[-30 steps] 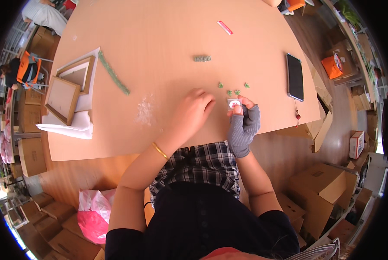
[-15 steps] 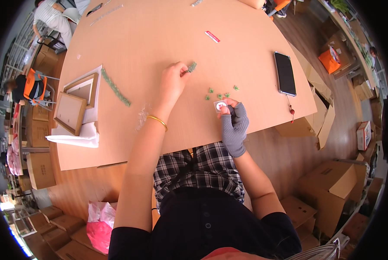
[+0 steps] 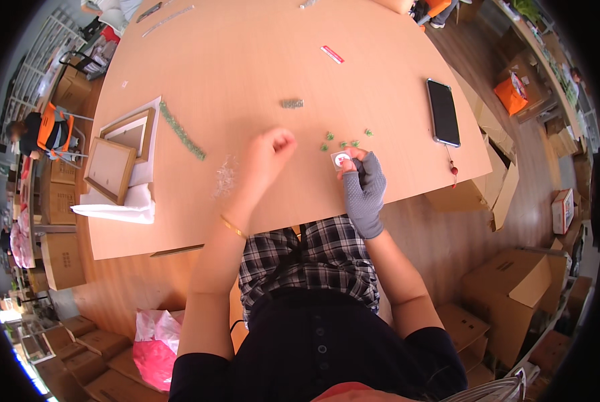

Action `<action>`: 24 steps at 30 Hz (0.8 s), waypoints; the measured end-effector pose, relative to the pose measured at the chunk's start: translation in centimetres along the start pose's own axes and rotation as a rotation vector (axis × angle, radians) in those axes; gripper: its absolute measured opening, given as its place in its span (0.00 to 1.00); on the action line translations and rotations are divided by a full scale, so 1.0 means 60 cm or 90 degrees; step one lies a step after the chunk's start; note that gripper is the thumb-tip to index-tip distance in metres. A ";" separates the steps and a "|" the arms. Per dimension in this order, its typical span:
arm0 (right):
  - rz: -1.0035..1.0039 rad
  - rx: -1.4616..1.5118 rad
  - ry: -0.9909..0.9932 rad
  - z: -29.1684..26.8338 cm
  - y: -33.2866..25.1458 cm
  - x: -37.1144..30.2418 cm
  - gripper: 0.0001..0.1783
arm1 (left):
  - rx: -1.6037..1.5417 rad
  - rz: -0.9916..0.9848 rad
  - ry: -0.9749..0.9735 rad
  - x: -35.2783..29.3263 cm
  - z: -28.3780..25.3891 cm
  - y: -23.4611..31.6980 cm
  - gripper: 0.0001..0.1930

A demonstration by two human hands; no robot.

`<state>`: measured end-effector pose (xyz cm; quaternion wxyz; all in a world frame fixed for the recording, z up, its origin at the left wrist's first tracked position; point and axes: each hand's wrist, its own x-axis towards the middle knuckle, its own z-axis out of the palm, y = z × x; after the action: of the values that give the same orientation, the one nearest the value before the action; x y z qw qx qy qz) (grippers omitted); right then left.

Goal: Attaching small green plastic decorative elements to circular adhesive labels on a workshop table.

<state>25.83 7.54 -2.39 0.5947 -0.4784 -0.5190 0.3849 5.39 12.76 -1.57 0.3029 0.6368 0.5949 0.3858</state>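
Note:
My right hand point(image 3: 365, 191), in a grey fingerless glove, pinches a small clear square packet with a round white label point(image 3: 341, 160) over the table. Just beyond it lie several small green pieces point(image 3: 343, 144), too small to name. My left hand point(image 3: 272, 153) is bare, with a gold bangle at the wrist. Its fingers are curled in, slightly blurred, and I see nothing in them. Past that hand a short grey-green strip point(image 3: 292, 104) rests on the table point(image 3: 246, 67). Further left lies a longer green strip of small packets point(image 3: 182, 130).
Wooden picture frames point(image 3: 110, 169) lie on white sheets at the table's left side. Clear plastic scraps point(image 3: 225, 177) are near my left forearm. A phone point(image 3: 443, 112) lies at the right, a red-and-white strip point(image 3: 332, 54) farther back. Cardboard boxes point(image 3: 507, 281) stand on the floor.
My left hand has let go of the short green strip, which now lies on the table, and has drawn back toward me. The right hand keeps its hold on the packet.

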 end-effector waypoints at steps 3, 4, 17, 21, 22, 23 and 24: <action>0.007 -0.028 -0.045 0.003 -0.005 0.000 0.11 | 0.044 -0.003 -0.026 -0.074 -0.001 0.024 0.05; 0.008 -0.041 -0.062 0.004 -0.006 0.001 0.12 | 0.071 0.008 -0.026 -0.088 -0.001 0.025 0.05; -0.077 -0.224 -0.189 0.031 -0.015 0.020 0.08 | 0.149 0.146 0.066 -0.134 -0.011 0.020 0.07; -0.113 -0.241 -0.200 0.049 0.004 0.028 0.08 | 0.201 0.184 0.055 -0.133 -0.003 0.015 0.08; -0.109 -0.246 -0.206 0.051 0.002 0.030 0.08 | 0.203 0.173 0.047 -0.135 -0.004 0.014 0.08; -0.094 -0.247 -0.209 0.051 -0.002 0.030 0.08 | 0.190 0.170 0.050 -0.138 -0.006 0.016 0.09; -0.080 -0.248 -0.211 0.050 -0.007 0.031 0.08 | 0.179 0.168 0.052 -0.141 -0.010 0.021 0.09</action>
<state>23.18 9.69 -1.48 0.4209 -0.4814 -0.7021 0.3133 5.60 4.20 -1.33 0.1335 0.7288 0.5662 0.3611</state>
